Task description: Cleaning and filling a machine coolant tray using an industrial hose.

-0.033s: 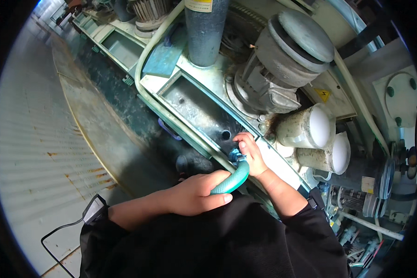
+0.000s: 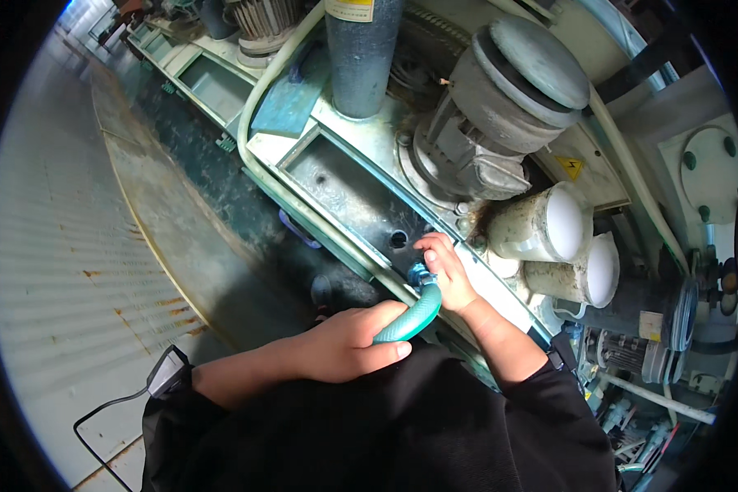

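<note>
A curved teal hose (image 2: 416, 316) rises from my lap area toward the machine. My left hand (image 2: 348, 348) is wrapped around its lower bend. The hose ends in a small blue fitting (image 2: 418, 275) at the near edge of a dark recessed tray (image 2: 344, 193) in the machine top. My right hand (image 2: 448, 277) sits on that fitting, fingertips pinched around it, just below a round hole (image 2: 398, 239) in the tray floor. Both forearms come out of black sleeves at the bottom of the view.
A grey electric motor (image 2: 504, 107) stands behind the tray, with two white-capped cylinders (image 2: 549, 225) to its right. A grey column (image 2: 361, 57) rises at the top. A cream pipe (image 2: 275, 176) lines the machine edge. Ribbed metal floor (image 2: 57, 246) and a black cable (image 2: 111, 403) lie left.
</note>
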Tool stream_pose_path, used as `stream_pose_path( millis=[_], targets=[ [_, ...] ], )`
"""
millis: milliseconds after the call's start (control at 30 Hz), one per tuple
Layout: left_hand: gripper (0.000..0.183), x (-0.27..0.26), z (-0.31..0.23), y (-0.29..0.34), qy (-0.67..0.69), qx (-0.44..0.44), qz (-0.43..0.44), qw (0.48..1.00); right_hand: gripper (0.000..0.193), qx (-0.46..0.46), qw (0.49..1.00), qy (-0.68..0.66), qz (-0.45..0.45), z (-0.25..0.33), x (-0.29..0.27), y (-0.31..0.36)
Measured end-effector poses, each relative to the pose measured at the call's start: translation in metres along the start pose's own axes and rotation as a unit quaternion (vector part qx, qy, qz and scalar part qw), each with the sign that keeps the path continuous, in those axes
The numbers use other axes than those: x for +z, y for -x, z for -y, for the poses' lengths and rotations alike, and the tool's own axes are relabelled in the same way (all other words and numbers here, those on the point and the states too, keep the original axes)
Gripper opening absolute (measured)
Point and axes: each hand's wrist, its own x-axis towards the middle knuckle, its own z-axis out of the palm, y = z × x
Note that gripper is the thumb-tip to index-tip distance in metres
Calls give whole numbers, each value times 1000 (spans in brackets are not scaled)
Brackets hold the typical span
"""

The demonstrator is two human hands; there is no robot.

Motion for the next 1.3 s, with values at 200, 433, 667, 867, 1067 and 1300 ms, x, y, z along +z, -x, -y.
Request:
stream_pose_path(
  millis=[200, 433, 667, 867, 1067, 1300],
  targets=[
    [50, 7, -6, -3, -52, 13, -25, 998, 31, 29, 983, 141, 114, 12, -37, -7],
    [42, 3, 6, 10, -137, 6, -62, 989, 57, 256, 873, 339, 238, 28, -18, -42],
    [51, -69, -58, 71, -181, 83, -12, 980, 57, 249, 946, 141, 152, 97, -27, -80],
    [73, -127, -101, 118, -110, 118, 190, 968, 37, 189, 970, 142, 49, 224, -59, -50],
    [73, -103, -87, 20, -117, 129, 358, 917, 33, 353, 899, 238, -104, 228, -76, 50],
    [82, -2, -72, -61, -78, 128, 520, 841, 31, 425, 844, 193, -265, 213, -111, 187]
  ],
)
